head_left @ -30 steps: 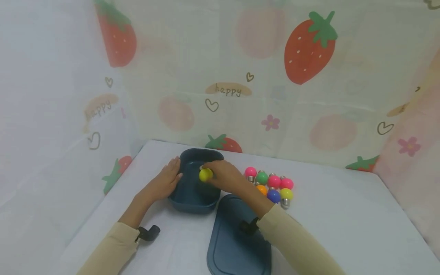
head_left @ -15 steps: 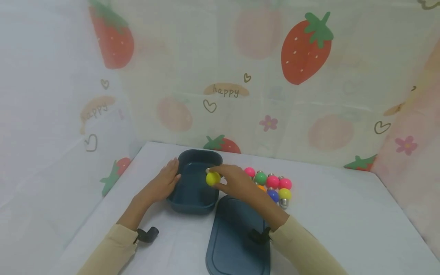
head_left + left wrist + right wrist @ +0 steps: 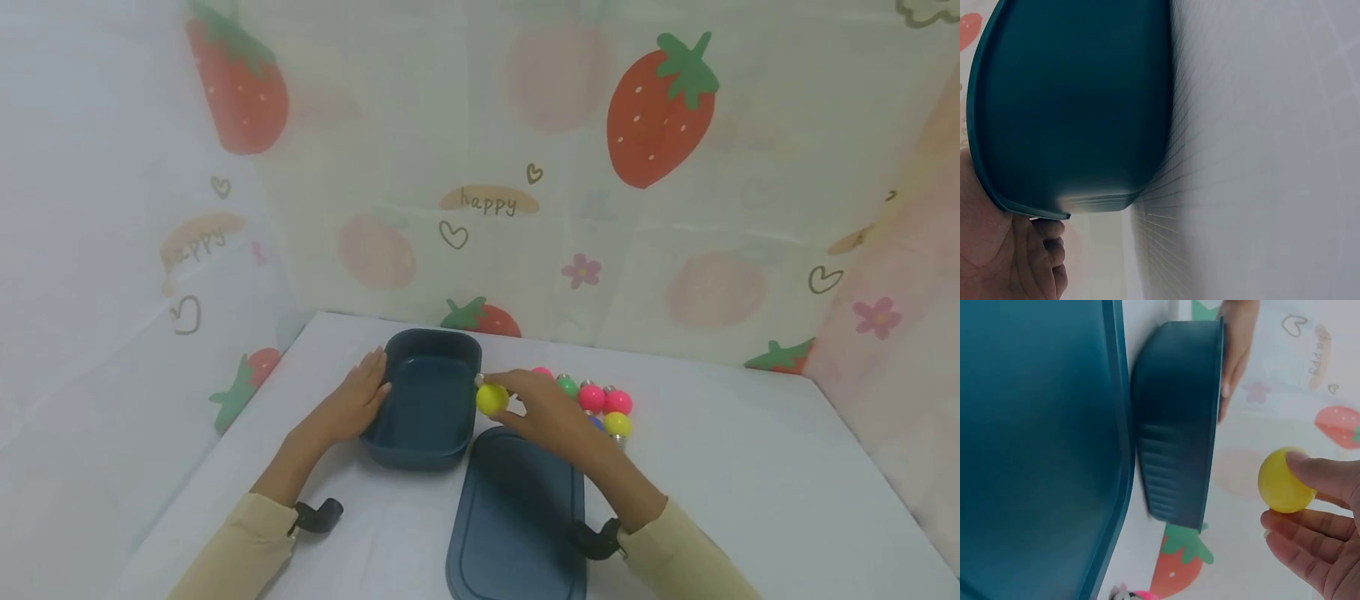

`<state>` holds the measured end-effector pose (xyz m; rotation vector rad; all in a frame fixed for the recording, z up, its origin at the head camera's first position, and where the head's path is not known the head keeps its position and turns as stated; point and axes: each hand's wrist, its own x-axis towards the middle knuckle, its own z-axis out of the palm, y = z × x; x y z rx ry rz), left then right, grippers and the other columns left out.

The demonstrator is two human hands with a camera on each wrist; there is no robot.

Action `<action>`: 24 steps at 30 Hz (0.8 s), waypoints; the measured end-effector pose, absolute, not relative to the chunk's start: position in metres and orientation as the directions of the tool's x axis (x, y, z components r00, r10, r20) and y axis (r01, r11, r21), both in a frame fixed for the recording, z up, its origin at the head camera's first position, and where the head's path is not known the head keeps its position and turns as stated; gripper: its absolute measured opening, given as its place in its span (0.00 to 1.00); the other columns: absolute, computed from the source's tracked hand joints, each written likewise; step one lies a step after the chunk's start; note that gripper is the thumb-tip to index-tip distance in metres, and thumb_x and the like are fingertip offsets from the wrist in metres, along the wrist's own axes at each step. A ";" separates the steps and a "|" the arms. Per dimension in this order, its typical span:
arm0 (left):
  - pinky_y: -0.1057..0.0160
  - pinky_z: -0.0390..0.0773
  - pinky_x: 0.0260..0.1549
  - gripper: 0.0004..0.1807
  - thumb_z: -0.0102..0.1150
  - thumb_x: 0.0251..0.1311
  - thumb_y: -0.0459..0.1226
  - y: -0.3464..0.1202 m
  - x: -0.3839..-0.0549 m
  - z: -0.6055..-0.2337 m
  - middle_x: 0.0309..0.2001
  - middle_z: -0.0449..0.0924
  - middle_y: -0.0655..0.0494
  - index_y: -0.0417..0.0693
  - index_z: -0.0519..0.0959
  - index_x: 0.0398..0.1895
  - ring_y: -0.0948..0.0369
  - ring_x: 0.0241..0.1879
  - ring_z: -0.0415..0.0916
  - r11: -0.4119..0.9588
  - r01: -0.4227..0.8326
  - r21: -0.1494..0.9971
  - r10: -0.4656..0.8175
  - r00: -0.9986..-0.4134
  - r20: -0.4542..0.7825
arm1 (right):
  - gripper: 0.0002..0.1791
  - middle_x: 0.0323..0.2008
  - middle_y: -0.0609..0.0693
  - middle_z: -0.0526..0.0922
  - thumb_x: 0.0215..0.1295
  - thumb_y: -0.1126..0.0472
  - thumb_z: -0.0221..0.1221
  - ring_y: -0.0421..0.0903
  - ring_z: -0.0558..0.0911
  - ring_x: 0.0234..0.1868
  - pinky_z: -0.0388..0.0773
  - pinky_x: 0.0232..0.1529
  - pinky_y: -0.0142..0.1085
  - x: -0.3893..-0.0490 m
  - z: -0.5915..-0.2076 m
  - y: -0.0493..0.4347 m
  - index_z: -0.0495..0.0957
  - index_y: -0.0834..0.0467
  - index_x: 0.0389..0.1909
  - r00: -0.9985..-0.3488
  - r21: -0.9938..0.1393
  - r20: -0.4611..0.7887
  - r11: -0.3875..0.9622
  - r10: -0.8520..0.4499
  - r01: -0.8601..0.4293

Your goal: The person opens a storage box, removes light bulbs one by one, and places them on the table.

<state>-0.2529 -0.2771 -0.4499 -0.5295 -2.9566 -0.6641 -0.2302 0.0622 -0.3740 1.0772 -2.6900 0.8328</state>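
A yellow light bulb [image 3: 492,400] is pinched between the thumb and fingers of my right hand [image 3: 547,410], its metal base pointing up and away. In the head view the bulb appears just past the right rim of a dark blue open box [image 3: 416,459]; the right wrist view puts the bulb [image 3: 1284,482] higher than the rim. My left hand [image 3: 358,402] rests along the box's left rim, its fingers straight. From the left wrist, part of that hand [image 3: 1013,256] shows beside the box wall [image 3: 1072,94].
A blue lid [image 3: 517,525] lies flat in front of the box, under my right forearm. To the right are several bulbs: pink [image 3: 592,397], green [image 3: 567,387] and yellow [image 3: 617,424], some partly hidden by my right hand. A strawberry-print cloth [image 3: 487,108] hangs behind the white table [image 3: 720,467].
My right hand has moved right with the yellow bulb, from over the inside of the box to beyond its right rim. My left hand keeps its place on the left rim.
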 end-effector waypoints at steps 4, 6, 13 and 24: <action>0.39 0.43 0.75 0.33 0.34 0.82 0.41 -0.277 -0.253 -0.449 0.80 0.39 0.33 0.27 0.44 0.78 0.40 0.79 0.35 0.851 0.337 0.402 0.313 -0.941 0.128 | 0.30 0.58 0.46 0.84 0.59 0.59 0.73 0.45 0.84 0.53 0.85 0.50 0.40 -0.226 -0.377 0.072 0.79 0.52 0.64 -0.752 -0.436 0.313 0.615 -0.580 -0.657; 0.39 0.43 0.76 0.33 0.34 0.82 0.41 -0.277 -0.253 -0.449 0.80 0.39 0.34 0.27 0.44 0.78 0.40 0.80 0.35 0.852 0.335 0.403 0.311 -0.942 0.126 | 0.30 0.57 0.46 0.84 0.58 0.59 0.74 0.46 0.84 0.53 0.85 0.50 0.40 -0.224 -0.378 0.076 0.80 0.52 0.63 -0.764 -0.437 0.310 0.629 -0.566 -0.643; 0.38 0.42 0.75 0.34 0.34 0.82 0.42 -0.276 -0.252 -0.449 0.80 0.39 0.32 0.26 0.44 0.78 0.38 0.79 0.36 0.846 0.342 0.408 0.316 -0.939 0.132 | 0.29 0.54 0.46 0.85 0.57 0.60 0.75 0.47 0.84 0.48 0.86 0.47 0.40 -0.214 -0.380 0.092 0.81 0.53 0.61 -0.792 -0.453 0.327 0.650 -0.515 -0.610; 0.37 0.43 0.75 0.34 0.34 0.82 0.42 -0.276 -0.251 -0.448 0.80 0.40 0.33 0.27 0.44 0.78 0.38 0.79 0.37 0.850 0.329 0.411 0.303 -0.944 0.128 | 0.27 0.52 0.47 0.85 0.59 0.59 0.73 0.51 0.83 0.49 0.84 0.52 0.49 -0.211 -0.386 0.123 0.81 0.52 0.60 -0.846 -0.519 0.288 0.669 -0.449 -0.532</action>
